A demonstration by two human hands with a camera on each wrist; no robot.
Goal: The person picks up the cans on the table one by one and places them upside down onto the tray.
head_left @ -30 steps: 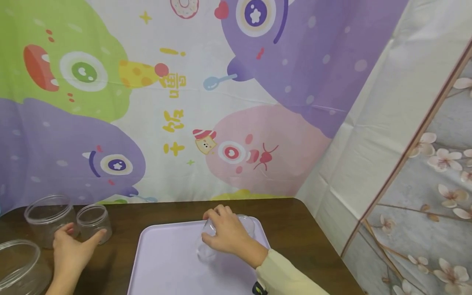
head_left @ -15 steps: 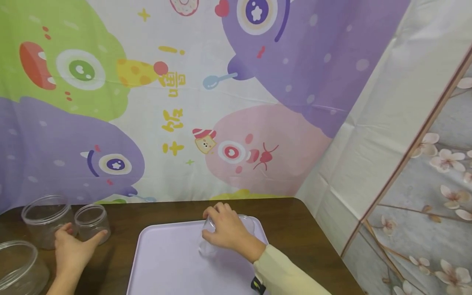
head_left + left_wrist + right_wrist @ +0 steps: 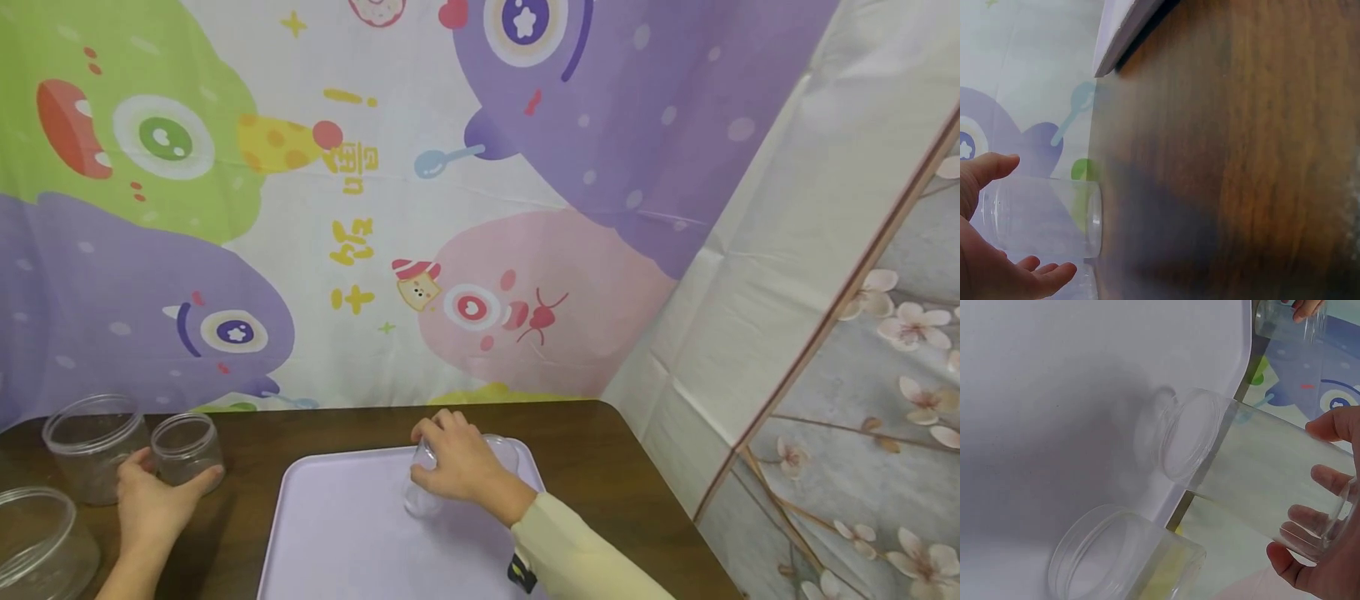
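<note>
Seemingly partway — the right grip holds a clear jar at the lilac tray beside a second jar, while the left grip spreads loosely around a small jar — remaining on the desk with two larger jars.

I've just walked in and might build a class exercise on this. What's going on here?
A person is working at a dark table. The right hand grips a clear jar at the lilac tray, near a second jar; whether the gripped one touches the tray is hard to tell. The left hand has thumb and fingers spread about a small jar, with two larger jars nearby.
</note>
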